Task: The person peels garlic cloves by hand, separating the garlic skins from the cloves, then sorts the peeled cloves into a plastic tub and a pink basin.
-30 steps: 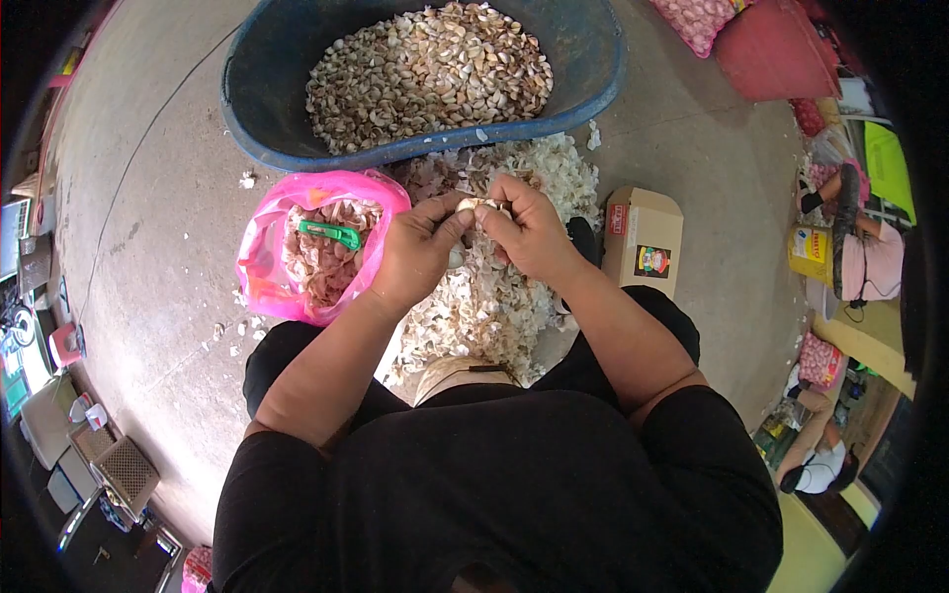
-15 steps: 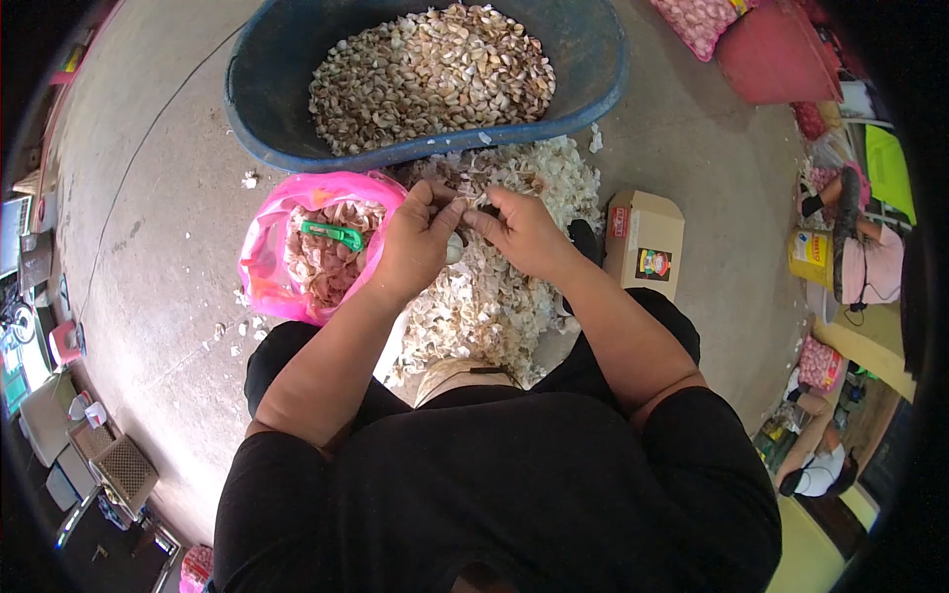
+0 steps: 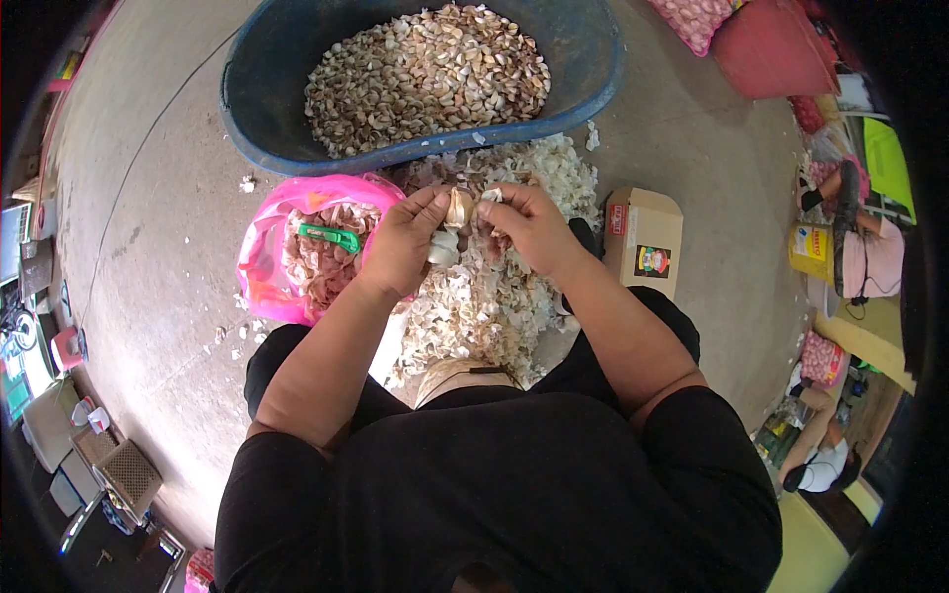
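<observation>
My left hand [image 3: 403,239] pinches a brownish garlic clove [image 3: 458,211] between thumb and forefinger. Smooth white garlic [image 3: 443,248] shows below it, held in the lower fingers of the same hand. Just to the right, my right hand [image 3: 535,233] is closed on a pale flake of garlic skin [image 3: 491,196] at its fingertips. Beneath both hands spreads a heap of dry garlic skins [image 3: 474,321]. Beside my left wrist, a pink plastic bag [image 3: 259,242] full of skins stands open, and a green box cutter [image 3: 330,237] lies on them.
A large blue tub [image 3: 267,148] of garlic cloves [image 3: 425,79] stands ahead. To the right is a cardboard box [image 3: 643,232]. Farther right are a red basin [image 3: 771,49], a yellow bucket [image 3: 811,252] and two other people. A dark cable [image 3: 148,138] crosses the floor at left.
My hands were close together at the fingertips and have now drawn slightly apart. The clove in my left hand has come into view, and the skin flake shows in my right fingers.
</observation>
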The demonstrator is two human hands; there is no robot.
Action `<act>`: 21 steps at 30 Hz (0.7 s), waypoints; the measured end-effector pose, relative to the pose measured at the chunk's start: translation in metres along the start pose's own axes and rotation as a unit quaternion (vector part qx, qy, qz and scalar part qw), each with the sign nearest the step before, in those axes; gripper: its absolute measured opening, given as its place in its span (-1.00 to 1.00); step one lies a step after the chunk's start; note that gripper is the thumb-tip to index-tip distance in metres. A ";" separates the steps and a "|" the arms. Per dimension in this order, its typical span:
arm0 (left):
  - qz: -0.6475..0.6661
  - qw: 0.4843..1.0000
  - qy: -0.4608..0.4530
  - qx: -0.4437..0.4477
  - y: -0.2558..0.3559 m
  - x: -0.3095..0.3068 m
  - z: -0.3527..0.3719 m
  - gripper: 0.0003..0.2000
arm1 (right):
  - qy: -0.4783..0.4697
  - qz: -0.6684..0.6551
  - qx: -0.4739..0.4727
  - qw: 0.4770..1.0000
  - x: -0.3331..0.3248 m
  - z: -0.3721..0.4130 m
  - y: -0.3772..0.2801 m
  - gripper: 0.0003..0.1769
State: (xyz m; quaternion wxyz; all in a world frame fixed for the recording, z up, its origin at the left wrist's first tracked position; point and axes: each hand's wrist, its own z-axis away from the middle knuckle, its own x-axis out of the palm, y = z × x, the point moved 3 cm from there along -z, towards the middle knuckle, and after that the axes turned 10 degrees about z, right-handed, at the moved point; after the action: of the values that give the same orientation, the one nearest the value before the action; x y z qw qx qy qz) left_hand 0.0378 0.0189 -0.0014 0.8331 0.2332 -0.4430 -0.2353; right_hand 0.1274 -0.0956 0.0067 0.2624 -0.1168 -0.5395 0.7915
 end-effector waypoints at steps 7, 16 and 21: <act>-0.045 0.998 -0.029 -0.021 0.005 -0.003 0.000 -0.77 | 0.033 0.546 -0.063 0.835 -0.016 -0.005 0.004 -0.68; -0.176 0.976 -0.116 -0.052 0.006 0.001 0.004 -0.73 | -0.064 0.330 -0.048 0.940 0.003 0.001 -0.009 -0.57; -0.047 0.971 -0.174 -0.155 0.007 0.001 0.008 -0.75 | -0.102 0.271 -0.116 0.950 0.012 0.005 -0.009 -0.55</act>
State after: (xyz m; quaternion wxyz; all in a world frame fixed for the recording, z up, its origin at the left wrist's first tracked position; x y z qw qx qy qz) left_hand 0.0333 0.0227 0.0074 0.7571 0.0778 -0.5278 -0.3771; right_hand 0.1170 -0.0906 0.0182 -0.0337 -0.2073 -0.5996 0.7723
